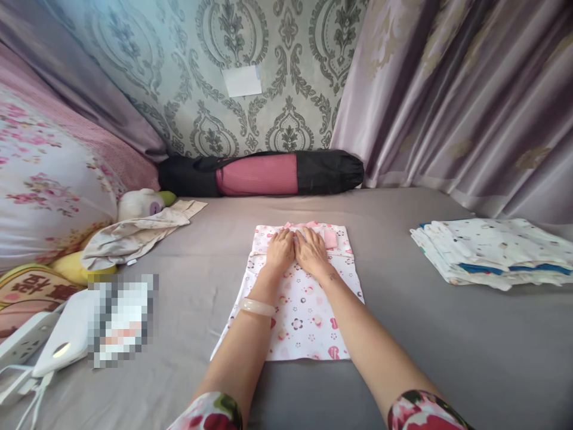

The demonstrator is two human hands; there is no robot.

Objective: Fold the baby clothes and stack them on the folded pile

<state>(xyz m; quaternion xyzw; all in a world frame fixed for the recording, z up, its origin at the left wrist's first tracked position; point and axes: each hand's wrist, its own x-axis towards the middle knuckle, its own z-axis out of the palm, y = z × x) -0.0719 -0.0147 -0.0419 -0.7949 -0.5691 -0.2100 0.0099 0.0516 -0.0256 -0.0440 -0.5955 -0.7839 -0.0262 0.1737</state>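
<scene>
A white cloth garment (308, 325) with pink hearts and flowers lies folded flat on the grey bed sheet (197, 334). Its far end is turned over, with pink trim showing there. On that far end rests my left hand (281, 248), palm down with fingers stretched forward. Close beside it my right hand (311, 249) lies flat on the same cloth, fingers extended. The thumbs almost meet in the middle. Neither hand grips the fabric visibly. A pale bangle (257, 307) circles my left wrist.
Folded white clothes (492, 248) are stacked at right. A black and pink rolled bag (259, 174) lies along the wall. To the left are a floral pillow (54, 185), a crumpled beige cloth (138, 236), a power strip (29, 337) and a white device with cables (71, 328).
</scene>
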